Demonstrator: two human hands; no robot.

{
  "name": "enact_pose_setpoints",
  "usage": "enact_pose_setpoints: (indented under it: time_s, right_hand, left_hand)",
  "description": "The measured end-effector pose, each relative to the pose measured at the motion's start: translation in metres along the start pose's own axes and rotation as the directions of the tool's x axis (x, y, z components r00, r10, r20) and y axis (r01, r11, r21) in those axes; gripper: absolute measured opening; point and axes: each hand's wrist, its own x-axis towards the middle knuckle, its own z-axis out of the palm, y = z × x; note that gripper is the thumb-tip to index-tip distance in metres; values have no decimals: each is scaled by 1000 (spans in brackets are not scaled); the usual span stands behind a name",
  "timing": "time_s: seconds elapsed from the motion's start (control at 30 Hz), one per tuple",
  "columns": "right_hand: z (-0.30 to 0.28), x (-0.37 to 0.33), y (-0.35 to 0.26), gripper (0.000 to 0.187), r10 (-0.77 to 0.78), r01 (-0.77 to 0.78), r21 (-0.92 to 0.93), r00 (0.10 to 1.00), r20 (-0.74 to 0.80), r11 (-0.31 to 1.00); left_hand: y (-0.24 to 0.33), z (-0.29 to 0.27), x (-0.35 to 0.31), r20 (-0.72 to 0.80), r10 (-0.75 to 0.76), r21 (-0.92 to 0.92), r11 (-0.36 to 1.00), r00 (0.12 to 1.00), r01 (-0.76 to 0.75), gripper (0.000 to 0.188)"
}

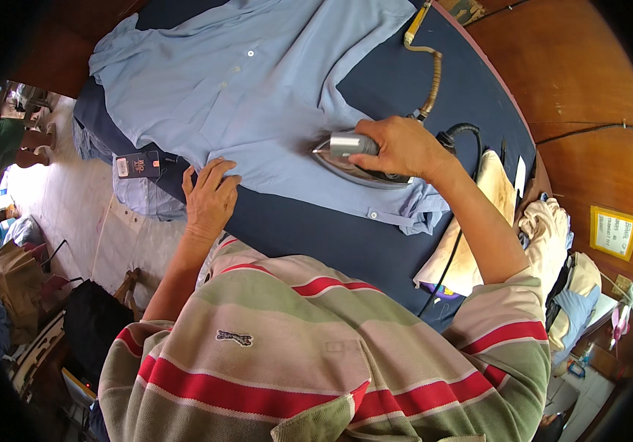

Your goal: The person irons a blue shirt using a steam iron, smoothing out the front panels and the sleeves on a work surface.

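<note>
A light blue buttoned shirt point(184, 81) lies spread over a dark blue padded ironing table point(272, 228). Gripped by its handle in my right hand point(405, 149) is a steam iron point(350, 166), its soleplate on the shirt and its pointed tip toward the left. A coiled hose point(433, 81) and a black cord run off behind it. My left hand point(212, 197) rests with fingers spread on the shirt's near edge, left of the iron. Beside that hand, a dark hang tag point(137, 164) with a white label lies at the table's left edge.
A scorched cream cloth point(471, 221) lies at the table's right end, with heaped clothes point(545, 236) beyond it. A wooden wall point(567, 66) bounds the right side. Folded blue garments point(147, 195) hang below the left edge. Farther left, another person's legs point(33, 147) show.
</note>
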Motion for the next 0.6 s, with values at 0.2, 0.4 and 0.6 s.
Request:
enact_pose_setpoints:
  time_s: [0.2,0.4,0.6]
  right_hand:
    - [16,20,-45,40,-232,231,18,970,77,973]
    - [10,37,-62,36,-346,350,-1,926,152,937]
    - [8,-18,-13,31,-323,341,-42,918,229,939]
  left_hand:
    - [2,5,0,-84,-32,-38,999,996,28,8]
    - [-1,6,-1,-76,-57,-49,997,995,53,8]
    - [0,9,2,-85,-56,-83,995,995,49,8]
